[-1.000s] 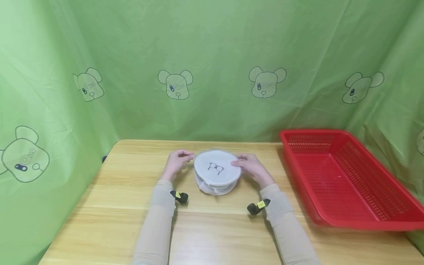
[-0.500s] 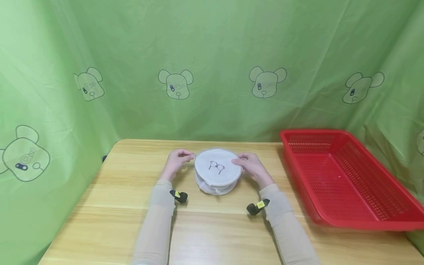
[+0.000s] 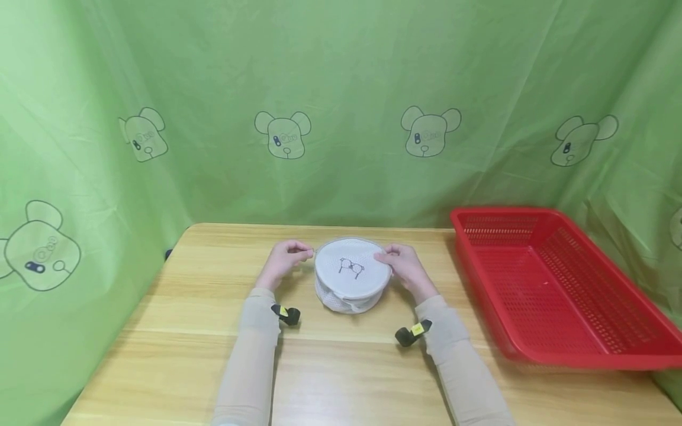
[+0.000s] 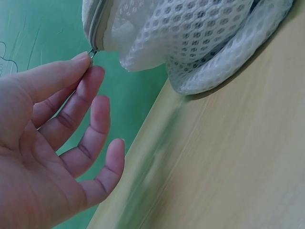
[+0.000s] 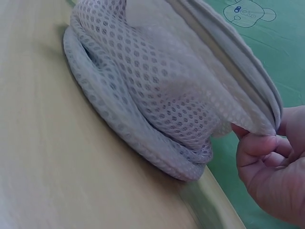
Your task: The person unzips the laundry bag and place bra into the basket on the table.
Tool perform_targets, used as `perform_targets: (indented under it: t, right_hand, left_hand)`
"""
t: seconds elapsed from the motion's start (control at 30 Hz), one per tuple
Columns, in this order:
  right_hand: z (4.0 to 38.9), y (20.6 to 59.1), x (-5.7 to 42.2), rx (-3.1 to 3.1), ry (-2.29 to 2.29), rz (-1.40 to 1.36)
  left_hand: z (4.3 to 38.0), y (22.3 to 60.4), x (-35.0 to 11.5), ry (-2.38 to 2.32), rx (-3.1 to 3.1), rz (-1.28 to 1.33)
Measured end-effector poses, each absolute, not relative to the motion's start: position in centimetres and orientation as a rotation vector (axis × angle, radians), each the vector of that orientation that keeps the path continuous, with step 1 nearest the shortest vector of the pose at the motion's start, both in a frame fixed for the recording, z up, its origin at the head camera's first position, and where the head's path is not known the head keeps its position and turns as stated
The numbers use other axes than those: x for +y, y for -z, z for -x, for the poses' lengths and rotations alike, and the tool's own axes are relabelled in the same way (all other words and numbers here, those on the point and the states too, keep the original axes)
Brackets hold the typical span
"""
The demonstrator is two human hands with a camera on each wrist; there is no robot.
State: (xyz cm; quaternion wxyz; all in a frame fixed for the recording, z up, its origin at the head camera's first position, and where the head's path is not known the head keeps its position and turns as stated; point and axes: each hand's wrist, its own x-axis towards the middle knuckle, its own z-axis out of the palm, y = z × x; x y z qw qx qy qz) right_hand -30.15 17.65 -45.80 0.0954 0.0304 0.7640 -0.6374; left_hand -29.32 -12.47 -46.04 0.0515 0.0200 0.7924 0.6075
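A round white mesh laundry bag (image 3: 352, 284) stands on the table, with a dark line drawing printed on its flat top. My left hand (image 3: 286, 261) is at its left edge. In the left wrist view the thumb and forefinger pinch the small metal zipper pull (image 4: 92, 53) at the end of the grey zipper (image 4: 97, 24), while the other fingers spread loosely. My right hand (image 3: 406, 267) grips the bag's right rim, thumb on top. In the right wrist view its curled fingers (image 5: 255, 148) hold the fabric edge just below the zipper. The mesh side sags in folds under the raised rim.
A large red plastic basket (image 3: 511, 331) with slotted walls stands at the right of the wooden table (image 3: 176, 331). Green curtain (image 3: 341, 177) with bear-head prints hangs behind and on both sides. Both forearms wear pale sleeves with black wrist straps.
The bag has shifted slightly to the right and its top print has turned a little. My left hand keeps its pinch on the zipper pull, and the right hand keeps its grip on the rim.
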Motion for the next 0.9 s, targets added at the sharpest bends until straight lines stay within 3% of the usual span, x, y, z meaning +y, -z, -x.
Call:
perform_targets:
  t: [0.9]
  right_hand:
    - [30.13, 46.21, 16.77, 2.482, 1.942, -0.286]
  left_hand:
    - [29.16, 46.02, -12.63, -1.805, 2.37, -0.174]
